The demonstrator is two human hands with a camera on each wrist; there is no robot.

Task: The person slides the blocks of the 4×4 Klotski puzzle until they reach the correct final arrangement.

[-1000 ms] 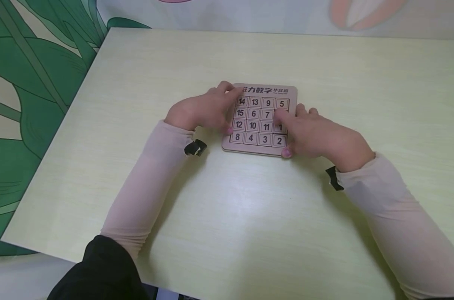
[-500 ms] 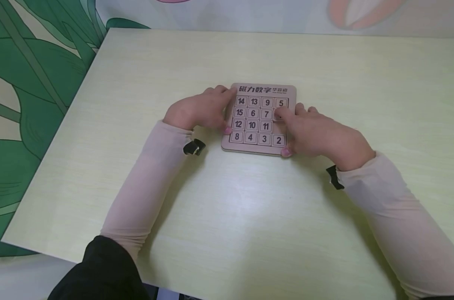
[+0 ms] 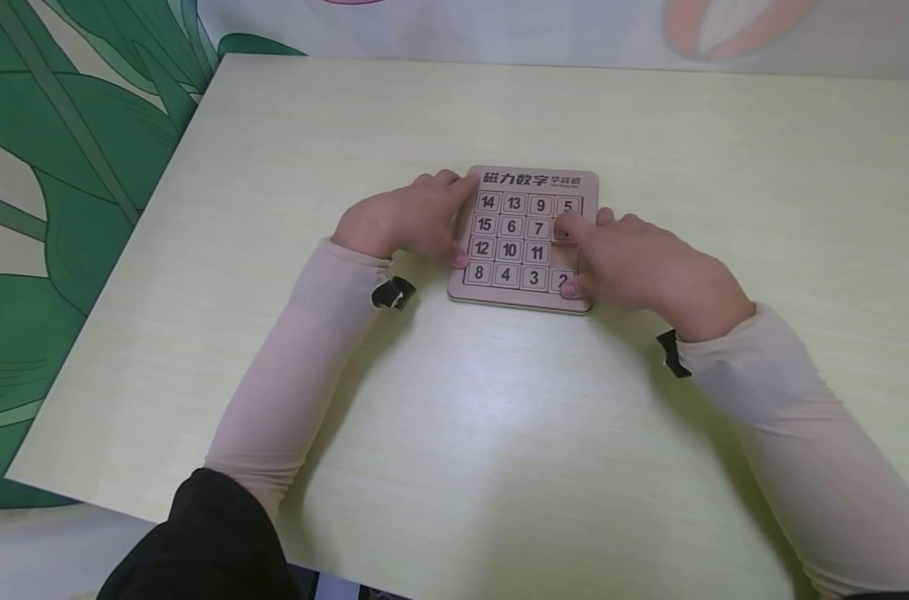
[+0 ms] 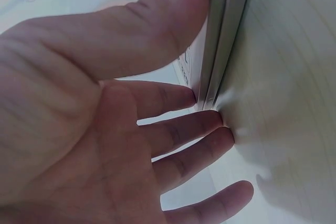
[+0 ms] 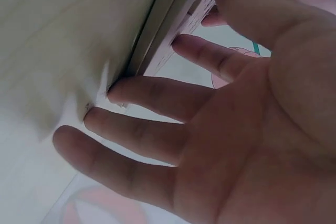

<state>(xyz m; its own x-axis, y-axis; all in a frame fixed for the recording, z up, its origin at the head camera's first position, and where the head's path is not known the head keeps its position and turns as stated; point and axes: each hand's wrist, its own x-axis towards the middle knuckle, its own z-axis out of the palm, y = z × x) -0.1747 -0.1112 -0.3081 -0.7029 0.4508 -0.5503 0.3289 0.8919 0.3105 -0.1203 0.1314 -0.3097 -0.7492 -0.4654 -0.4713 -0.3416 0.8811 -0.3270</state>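
Note:
A flat pinkish number sliding puzzle (image 3: pixel 501 292) lies on the table, with numbered square tiles and lettering along its top. My left hand (image 3: pixel 412 218) rests at its left side, index finger near the top corner and thumb on the lower left edge; the left wrist view shows the fingers fairly straight. From the right, my right hand (image 3: pixel 641 262) touches the tiles. Its index fingertip covers the rightmost tile in the second row, and its thumb rests on the 2 tile (image 3: pixel 556 278). Between these two is a bare slot. The other right fingers extend beside the puzzle's edge.
The pale wood-look table (image 3: pixel 424 433) extends around the puzzle, its left edge running diagonally. Behind it stands a light wall (image 3: pixel 499 29) with painted shapes. Large green painted leaves (image 3: pixel 64 208) fill the left side. Part of a dark object shows below the front edge.
The 1 tile has left the third row's right slot, moving up under my right index finger. My right thumb has shifted from the puzzle's lower edge onto the 2 tile. My left index finger uncovered the lettering.

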